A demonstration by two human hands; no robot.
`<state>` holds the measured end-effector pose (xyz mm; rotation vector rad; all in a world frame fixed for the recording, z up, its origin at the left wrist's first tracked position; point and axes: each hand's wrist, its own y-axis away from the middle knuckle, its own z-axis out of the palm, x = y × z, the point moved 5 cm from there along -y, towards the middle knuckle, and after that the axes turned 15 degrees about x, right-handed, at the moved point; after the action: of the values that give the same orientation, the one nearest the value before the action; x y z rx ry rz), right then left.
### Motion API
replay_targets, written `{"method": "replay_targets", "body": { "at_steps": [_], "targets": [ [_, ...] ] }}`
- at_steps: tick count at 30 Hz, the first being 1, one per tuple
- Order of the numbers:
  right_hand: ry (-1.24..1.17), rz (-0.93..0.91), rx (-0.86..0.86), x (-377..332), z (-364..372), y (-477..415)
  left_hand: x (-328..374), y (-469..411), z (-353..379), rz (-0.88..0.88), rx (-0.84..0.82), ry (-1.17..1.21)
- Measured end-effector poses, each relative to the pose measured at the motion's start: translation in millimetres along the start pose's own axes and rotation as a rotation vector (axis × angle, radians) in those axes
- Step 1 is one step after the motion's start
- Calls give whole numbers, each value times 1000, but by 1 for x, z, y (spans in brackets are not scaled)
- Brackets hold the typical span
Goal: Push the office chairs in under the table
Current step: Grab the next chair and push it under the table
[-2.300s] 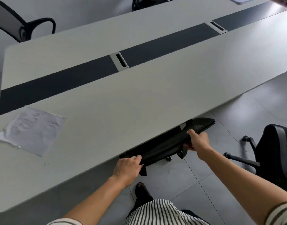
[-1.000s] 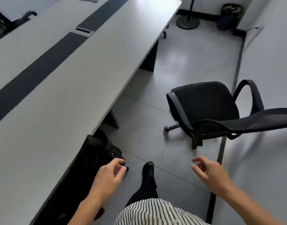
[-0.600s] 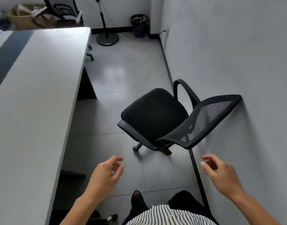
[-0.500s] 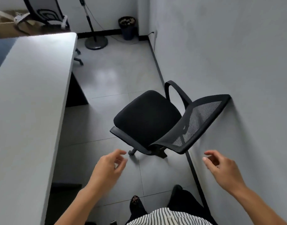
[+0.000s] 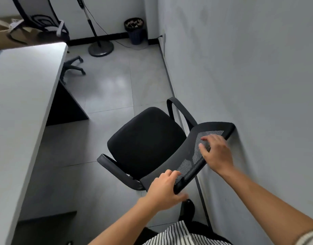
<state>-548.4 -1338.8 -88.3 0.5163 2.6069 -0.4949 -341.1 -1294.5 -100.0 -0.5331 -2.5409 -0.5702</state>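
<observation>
A black office chair (image 5: 145, 140) stands on the grey tile floor (image 5: 106, 89) between the white counter (image 5: 19, 106) on the left and the wall (image 5: 249, 68) on the right, well clear of the counter's edge — its mesh backrest (image 5: 196, 156) touches or nearly touches the wall. The left hand (image 5: 165, 191) grips the near end of the backrest's top rail, fingers (image 5: 170, 174) curled over it. The right hand (image 5: 216, 152) lies on the mesh farther along, fingers spread and loosely bent; it is blurred, and whether it grips cannot be told. In the far corner a dark waste bin (image 5: 135, 31) holds pale crumpled scraps — beside it a floor stand (image 5: 100, 48) and another chair (image 5: 44, 23).
</observation>
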Motion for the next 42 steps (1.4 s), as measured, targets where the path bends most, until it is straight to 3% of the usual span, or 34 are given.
{"method": "replay_targets", "body": {
  "at_steps": [3,13,23,29,32,38,42],
  "targets": [
    [20,24,-67,5,34,-3,-11,-8,16,-32,-27,-84],
    [44,-46,-52,-27,75,-49,-46,-40,-6,-156,127,95],
    [79,-110,-80,-94,131,-107,-112,-90,-65,-202,193,155],
    [42,-217,-231,-142,171,-151,-165,-124,-117,-248,215,124],
    [98,-300,-162,-139,182,-193,-195,-136,-141,-319,250,137],
    [143,-117,-198,-153,223,-272,-244,-155,-183,-524,321,146],
    [132,-162,-161,-178,254,-299,-258,-169,-196,-649,354,126]
  ]
}}
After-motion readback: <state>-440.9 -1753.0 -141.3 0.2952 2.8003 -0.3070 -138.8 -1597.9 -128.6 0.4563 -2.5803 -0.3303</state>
